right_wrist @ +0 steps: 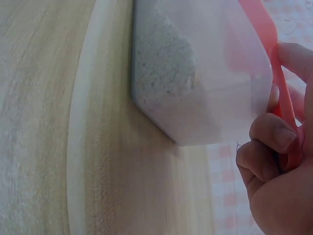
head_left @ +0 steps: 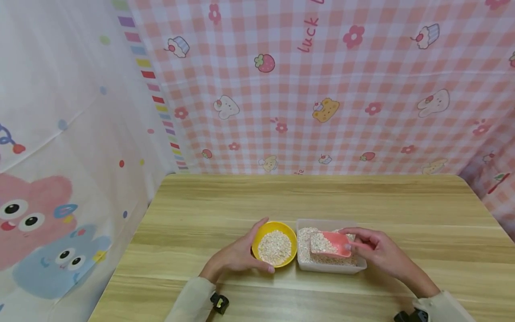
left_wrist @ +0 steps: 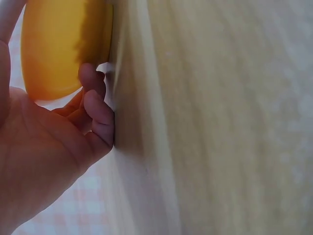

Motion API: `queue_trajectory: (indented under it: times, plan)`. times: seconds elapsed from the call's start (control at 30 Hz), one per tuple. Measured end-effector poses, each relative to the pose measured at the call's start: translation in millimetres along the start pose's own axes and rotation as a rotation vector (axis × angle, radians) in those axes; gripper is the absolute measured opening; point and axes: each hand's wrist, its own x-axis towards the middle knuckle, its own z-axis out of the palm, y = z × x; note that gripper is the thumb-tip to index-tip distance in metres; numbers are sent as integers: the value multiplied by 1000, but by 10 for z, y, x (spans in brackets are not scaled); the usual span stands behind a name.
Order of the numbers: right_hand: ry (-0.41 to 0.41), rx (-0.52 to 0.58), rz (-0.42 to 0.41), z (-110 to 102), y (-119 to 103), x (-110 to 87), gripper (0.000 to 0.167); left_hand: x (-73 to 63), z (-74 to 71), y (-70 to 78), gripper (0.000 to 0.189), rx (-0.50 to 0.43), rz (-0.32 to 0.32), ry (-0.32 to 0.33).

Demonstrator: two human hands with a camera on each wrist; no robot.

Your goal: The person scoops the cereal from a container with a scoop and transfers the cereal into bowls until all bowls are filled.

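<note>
My left hand (head_left: 240, 253) holds a yellow bowl (head_left: 277, 226) of pale oat flakes, its thumb and fingers curved round the side. In the left wrist view the bowl's outer wall (left_wrist: 56, 44) is seen close to the fingers. My right hand (head_left: 380, 250) grips the handle of a pink scoop (head_left: 341, 241), held over a clear plastic container (head_left: 331, 268) just right of the bowl. Flakes fill the front part of the scoop. More flakes (right_wrist: 164, 61) show through the container's wall in the right wrist view, where fingers wrap the scoop handle (right_wrist: 287, 100).
Bowl and container stand side by side on a wood-grain table (head_left: 322, 197). Behind it hangs a pink checked cloth (head_left: 297, 112), with a white cartoon-printed cloth (head_left: 80, 134) on the left. Each wrist wears a small black device.
</note>
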Motion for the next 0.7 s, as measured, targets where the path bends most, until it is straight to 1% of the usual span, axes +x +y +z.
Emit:
queue_trajectory:
  times: [0.1, 0.47, 0.7]
  plan:
    - [-4, -3, -4, 7, -23, 4, 31, 3, -1, -10, 124, -1, 11, -3]
    - [-3, 6, -42, 15, -38, -9, 31, -2, 16, -7, 117, -17, -28, 23]
    - [2, -13, -37, 3, -44, -6, 31, 0, 4, -10, 117, -6, -52, 22]
